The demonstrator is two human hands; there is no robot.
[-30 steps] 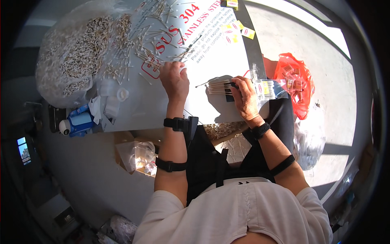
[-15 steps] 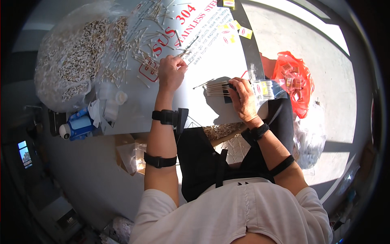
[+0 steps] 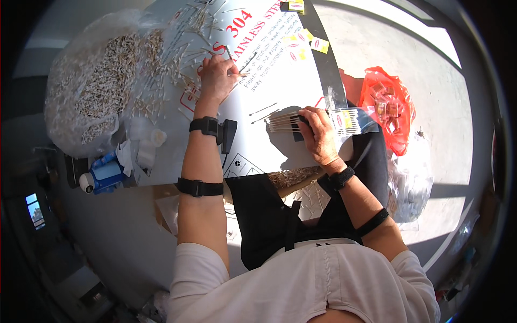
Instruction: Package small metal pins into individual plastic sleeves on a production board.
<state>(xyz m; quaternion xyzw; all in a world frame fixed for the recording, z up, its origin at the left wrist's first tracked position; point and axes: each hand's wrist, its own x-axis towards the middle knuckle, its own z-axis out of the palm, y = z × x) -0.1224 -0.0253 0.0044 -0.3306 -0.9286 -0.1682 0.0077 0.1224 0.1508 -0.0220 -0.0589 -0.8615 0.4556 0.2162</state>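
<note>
My left hand (image 3: pixel 217 78) is over the edge of a scatter of loose cotton swabs (image 3: pixel 198 27), its fingers pinched together. A cotton swab (image 3: pixel 242 74) sticks out from its fingertips to the right. At the right of the table, my right hand (image 3: pixel 319 134) has its fingers curled over a flat row of cotton swabs (image 3: pixel 281 123), part of which it hides. The row runs into a clear pouch (image 3: pixel 353 122) with a yellow label, beyond the hand. Two single swabs (image 3: pixel 264 110) lie just left of the row.
A large clear bag (image 3: pixel 89 81) full of swabs stands at the left. Yellow cards (image 3: pixel 320 44) lie near the table's far right edge. A red plastic bag (image 3: pixel 383 105) with small packs is right of the table. A blue and white bottle (image 3: pixel 105 175) stands at the near left corner.
My left hand has moved left and slightly away from me, toward the loose swabs. My right hand stays on the row. The view has shifted slightly.
</note>
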